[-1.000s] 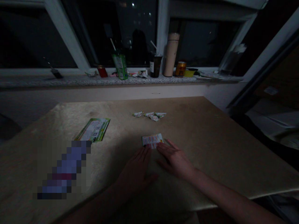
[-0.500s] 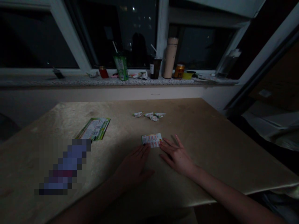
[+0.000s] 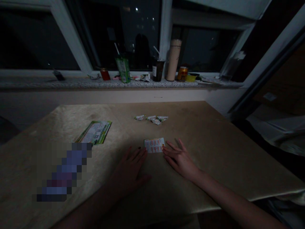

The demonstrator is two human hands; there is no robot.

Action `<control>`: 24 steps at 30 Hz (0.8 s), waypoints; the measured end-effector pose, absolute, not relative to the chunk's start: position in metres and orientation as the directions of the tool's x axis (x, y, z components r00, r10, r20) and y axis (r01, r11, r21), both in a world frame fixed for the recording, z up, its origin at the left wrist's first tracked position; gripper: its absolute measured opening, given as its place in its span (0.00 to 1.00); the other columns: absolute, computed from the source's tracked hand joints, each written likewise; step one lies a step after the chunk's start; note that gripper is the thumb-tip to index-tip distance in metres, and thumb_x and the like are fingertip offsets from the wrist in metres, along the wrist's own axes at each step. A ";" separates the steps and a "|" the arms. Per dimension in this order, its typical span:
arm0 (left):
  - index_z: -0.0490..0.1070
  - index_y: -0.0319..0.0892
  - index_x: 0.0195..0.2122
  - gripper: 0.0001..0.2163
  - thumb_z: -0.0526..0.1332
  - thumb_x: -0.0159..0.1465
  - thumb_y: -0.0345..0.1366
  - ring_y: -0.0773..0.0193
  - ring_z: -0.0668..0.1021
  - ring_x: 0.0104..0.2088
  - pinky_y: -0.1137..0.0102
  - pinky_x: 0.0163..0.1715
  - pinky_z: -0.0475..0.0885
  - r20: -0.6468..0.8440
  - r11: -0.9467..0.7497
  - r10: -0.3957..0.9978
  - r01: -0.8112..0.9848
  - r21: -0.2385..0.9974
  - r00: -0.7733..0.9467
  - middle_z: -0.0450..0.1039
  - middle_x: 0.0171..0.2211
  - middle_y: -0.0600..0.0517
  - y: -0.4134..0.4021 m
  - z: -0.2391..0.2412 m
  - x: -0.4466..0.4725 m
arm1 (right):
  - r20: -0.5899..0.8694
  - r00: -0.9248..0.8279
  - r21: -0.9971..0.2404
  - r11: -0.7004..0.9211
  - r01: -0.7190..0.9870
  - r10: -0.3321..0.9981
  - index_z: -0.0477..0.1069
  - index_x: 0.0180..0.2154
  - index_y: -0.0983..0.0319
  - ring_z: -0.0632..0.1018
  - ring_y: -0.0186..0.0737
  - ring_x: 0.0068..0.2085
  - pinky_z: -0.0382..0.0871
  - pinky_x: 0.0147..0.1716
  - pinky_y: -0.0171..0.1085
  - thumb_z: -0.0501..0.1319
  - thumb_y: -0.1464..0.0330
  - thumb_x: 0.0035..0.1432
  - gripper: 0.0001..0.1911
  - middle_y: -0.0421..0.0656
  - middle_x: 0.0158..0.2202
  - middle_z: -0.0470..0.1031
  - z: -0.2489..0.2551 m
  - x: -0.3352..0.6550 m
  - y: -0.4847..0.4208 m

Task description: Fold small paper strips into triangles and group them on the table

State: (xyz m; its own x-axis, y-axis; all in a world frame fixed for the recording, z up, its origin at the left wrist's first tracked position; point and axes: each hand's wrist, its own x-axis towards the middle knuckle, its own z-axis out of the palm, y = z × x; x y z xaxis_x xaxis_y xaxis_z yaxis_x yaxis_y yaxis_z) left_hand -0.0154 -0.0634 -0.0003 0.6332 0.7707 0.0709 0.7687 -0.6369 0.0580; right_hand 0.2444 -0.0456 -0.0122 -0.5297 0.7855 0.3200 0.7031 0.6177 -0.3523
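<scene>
A small printed paper sheet [image 3: 154, 145], pale with orange and blue print, lies flat on the table between my hands. My left hand [image 3: 132, 167] rests palm down at its left edge, fingers stretched out, with a fingertip at the lower left corner. On the other side, my right hand [image 3: 177, 156] has its fingers spread, and the fingertips touch the sheet's right edge. Neither hand grips anything. Beyond the sheet, several small folded paper pieces [image 3: 156, 119] with green and white print lie in a loose row.
A flat green printed packet [image 3: 102, 133] lies to the left, above a blurred-out bluish oblong thing [image 3: 65, 173]. At the back, the windowsill [image 3: 143, 84] carries a green cup [image 3: 123, 70], a dark cup [image 3: 158, 70], a tall pinkish flask [image 3: 173, 60] and an orange can [image 3: 182, 74].
My left hand has slid left, off the sheet's lower left part, uncovering more of the print. My right hand stays at the right edge. The view has shifted very slightly.
</scene>
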 end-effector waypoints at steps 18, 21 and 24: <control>0.68 0.41 0.40 0.06 0.55 0.67 0.37 0.60 0.71 0.40 0.64 0.47 0.63 0.166 -0.763 0.634 0.646 -0.022 0.755 0.69 0.38 0.50 0.014 0.006 -0.004 | 0.325 -0.755 -0.216 0.822 0.527 0.569 0.67 0.53 0.63 0.69 0.45 0.55 0.58 0.55 0.46 0.58 0.62 0.59 0.22 0.50 0.53 0.71 0.015 0.245 0.004; 0.68 0.41 0.42 0.06 0.55 0.67 0.36 0.59 0.71 0.41 0.63 0.47 0.62 0.167 -0.780 0.608 0.624 -0.058 0.776 0.70 0.40 0.50 0.019 0.001 -0.008 | 0.308 -0.771 -0.240 0.830 0.504 0.558 0.68 0.52 0.62 0.71 0.46 0.53 0.59 0.55 0.46 0.60 0.61 0.57 0.23 0.50 0.51 0.72 0.010 0.242 0.014; 0.69 0.41 0.42 0.06 0.55 0.68 0.35 0.58 0.71 0.42 0.62 0.46 0.61 0.163 -0.785 0.591 0.609 -0.109 0.790 0.72 0.40 0.49 0.021 -0.001 -0.012 | 0.307 -0.758 -0.246 0.818 0.521 0.575 0.69 0.51 0.62 0.73 0.46 0.50 0.63 0.51 0.44 0.60 0.61 0.57 0.21 0.49 0.48 0.74 0.001 0.238 0.016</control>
State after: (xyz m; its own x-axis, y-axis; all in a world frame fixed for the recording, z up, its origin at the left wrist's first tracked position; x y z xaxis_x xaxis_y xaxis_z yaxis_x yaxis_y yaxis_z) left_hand -0.0123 0.0210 -0.0005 0.7903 0.5907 0.1629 0.6094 -0.7853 -0.1092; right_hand 0.2376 0.0159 0.0010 -0.7584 0.5752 0.3066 0.5206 0.8175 -0.2463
